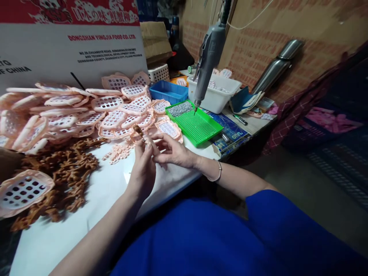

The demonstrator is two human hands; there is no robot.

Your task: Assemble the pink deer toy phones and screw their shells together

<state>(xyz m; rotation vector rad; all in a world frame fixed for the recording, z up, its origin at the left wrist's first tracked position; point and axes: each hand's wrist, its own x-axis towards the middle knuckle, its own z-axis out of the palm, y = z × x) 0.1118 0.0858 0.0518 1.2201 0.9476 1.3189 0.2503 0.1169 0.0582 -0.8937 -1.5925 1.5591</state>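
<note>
In front of me, over the white tabletop (109,188), my two hands meet. My left hand (143,168) is closed in a pinch on a small brown plastic piece (138,130), which sticks up past the fingertips. My right hand (175,153) comes in from the right, its thumb and fingers brought together beside the left fingertips; what they hold, if anything, is too small to make out. Just beyond the hands lie a heap of small pink pieces (117,152) and stacked pink perforated plastic parts (115,119). Many brown pieces (71,168) are piled at the left.
A green perforated tray (198,128) with small metal screws (180,109) sits ahead, under a hanging electric screwdriver (211,57). Behind stand a blue bin (168,92) and a white bin (214,94). A steel flask (277,65) leans at right; a printed carton (69,46) stands at left.
</note>
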